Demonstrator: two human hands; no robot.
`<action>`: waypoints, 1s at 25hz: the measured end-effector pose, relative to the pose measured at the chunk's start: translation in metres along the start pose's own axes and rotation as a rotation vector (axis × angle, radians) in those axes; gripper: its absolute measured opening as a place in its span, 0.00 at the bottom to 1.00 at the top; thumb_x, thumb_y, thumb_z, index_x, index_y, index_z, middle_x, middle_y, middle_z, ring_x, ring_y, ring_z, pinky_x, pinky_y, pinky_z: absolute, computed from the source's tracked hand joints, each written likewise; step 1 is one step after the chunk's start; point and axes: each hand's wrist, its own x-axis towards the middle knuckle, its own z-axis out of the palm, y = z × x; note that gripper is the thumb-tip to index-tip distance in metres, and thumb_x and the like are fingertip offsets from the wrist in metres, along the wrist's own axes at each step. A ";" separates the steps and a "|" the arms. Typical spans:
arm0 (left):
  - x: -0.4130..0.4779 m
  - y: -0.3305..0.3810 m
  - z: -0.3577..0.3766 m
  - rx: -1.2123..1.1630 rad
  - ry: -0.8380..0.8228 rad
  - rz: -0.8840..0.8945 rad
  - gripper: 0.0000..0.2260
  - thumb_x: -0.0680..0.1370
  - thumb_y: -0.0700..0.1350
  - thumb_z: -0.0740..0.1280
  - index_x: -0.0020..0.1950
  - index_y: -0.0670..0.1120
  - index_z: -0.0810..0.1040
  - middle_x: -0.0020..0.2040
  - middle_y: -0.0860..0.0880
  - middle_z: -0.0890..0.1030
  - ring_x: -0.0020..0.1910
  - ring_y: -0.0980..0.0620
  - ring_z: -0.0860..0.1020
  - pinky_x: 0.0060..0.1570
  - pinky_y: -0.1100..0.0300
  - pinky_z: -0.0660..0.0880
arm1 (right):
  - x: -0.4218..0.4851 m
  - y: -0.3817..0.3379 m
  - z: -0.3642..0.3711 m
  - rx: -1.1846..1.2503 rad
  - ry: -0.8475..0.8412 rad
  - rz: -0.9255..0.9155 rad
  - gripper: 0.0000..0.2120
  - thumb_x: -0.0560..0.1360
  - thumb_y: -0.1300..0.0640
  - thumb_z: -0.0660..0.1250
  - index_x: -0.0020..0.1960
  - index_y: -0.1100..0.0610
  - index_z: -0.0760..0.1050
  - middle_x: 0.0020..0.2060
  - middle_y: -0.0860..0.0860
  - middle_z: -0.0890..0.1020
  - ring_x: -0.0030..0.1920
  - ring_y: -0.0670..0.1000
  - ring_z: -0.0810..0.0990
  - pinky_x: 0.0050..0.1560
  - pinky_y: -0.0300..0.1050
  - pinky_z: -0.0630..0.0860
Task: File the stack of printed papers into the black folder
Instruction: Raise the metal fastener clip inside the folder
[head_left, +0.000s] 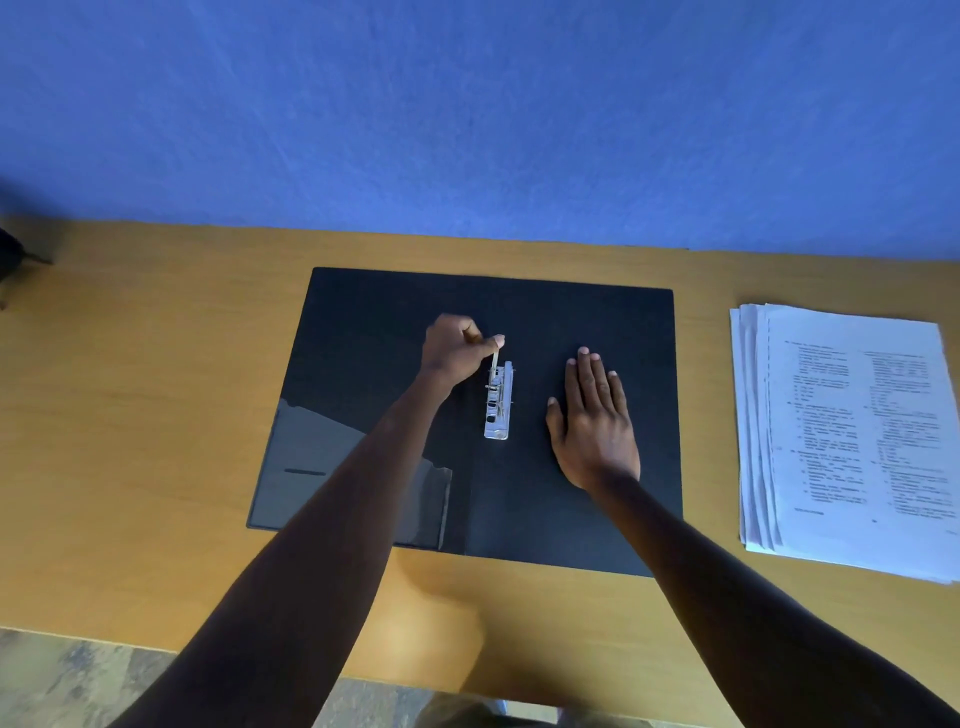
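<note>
1. 2 stages looked done: the black folder lay fully opened and flat on the worktop, both covers spread, with its metal clip mechanism exposed along the spine.
2. The left hand was closed in a pinch on the raised lever at the far end of that mechanism, thumb and fingertips gripping it, so releasing the clip appeared to be the step in hand. Whether the clip had already sprung free could not be told.
3. The right hand lay spread wide and flat, palm down, on the right cover just beside the mechanism, holding nothing and seemingly pinning the folder steady.
4. The stack of printed papers rested on the worktop to the right of the folder, apart from it, slightly fanned at its left edge and untouched by either hand.
5. A clear pocket showed on the inside of the left cover, with nothing visible in it.
6. Left to do, by my judgement: finish opening the clip, square up the sheets, carry them across onto the right cover under the mechanism, clamp them, then close the folder. Roughly the first third of the job seemed complete, since no sheet had entered the folder.
</note>
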 end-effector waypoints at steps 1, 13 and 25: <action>-0.001 0.000 -0.001 -0.007 -0.008 -0.010 0.16 0.72 0.45 0.76 0.29 0.43 0.73 0.28 0.51 0.73 0.29 0.57 0.71 0.36 0.60 0.69 | 0.000 -0.001 0.000 0.005 -0.001 0.001 0.28 0.83 0.49 0.53 0.76 0.66 0.61 0.77 0.63 0.62 0.79 0.59 0.59 0.79 0.56 0.56; -0.030 0.027 -0.011 -0.189 0.124 -0.004 0.20 0.76 0.55 0.71 0.40 0.37 0.75 0.36 0.47 0.78 0.37 0.48 0.79 0.39 0.54 0.74 | 0.010 0.017 -0.052 0.200 -0.008 0.057 0.23 0.81 0.54 0.59 0.73 0.63 0.69 0.74 0.62 0.68 0.75 0.62 0.65 0.76 0.59 0.60; -0.110 0.123 0.156 -0.108 -0.416 0.120 0.15 0.78 0.41 0.65 0.64 0.44 0.78 0.58 0.46 0.82 0.54 0.51 0.81 0.53 0.57 0.80 | -0.045 0.245 -0.132 0.157 0.211 0.666 0.20 0.76 0.61 0.66 0.65 0.69 0.72 0.65 0.67 0.75 0.63 0.69 0.75 0.62 0.62 0.71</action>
